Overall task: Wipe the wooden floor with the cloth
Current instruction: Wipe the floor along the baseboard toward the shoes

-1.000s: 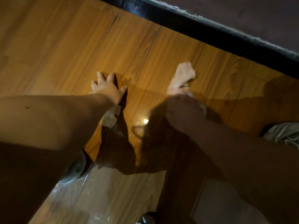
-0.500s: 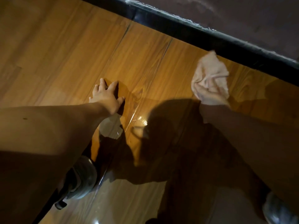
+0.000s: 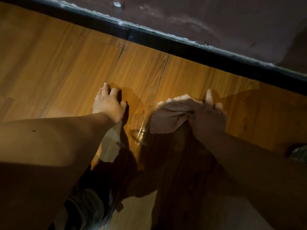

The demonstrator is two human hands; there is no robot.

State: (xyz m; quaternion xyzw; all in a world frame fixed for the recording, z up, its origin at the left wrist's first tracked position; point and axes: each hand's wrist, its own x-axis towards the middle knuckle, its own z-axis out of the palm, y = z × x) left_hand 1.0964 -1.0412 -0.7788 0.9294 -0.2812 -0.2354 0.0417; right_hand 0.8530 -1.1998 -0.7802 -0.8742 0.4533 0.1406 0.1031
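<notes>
You are kneeling at the edge of an indoor room, likely in a home, though little of it shows. The wooden floor (image 3: pixel 149 67) fills the left and middle of the frame: warm orange planks with visible grain and a dark seam (image 3: pixel 120 53) running up toward the wall. A black skirting strip (image 3: pixel 182 47) crosses diagonally from the upper left to the right edge, its top line rough and flecked with pale bits. Above it, across the upper right, a dark brownish wall (image 3: pixel 216 19) carries a pale chipped spot (image 3: pixel 117 4). A glossy sheen (image 3: pixel 139 131) lies on the planks at centre.
</notes>
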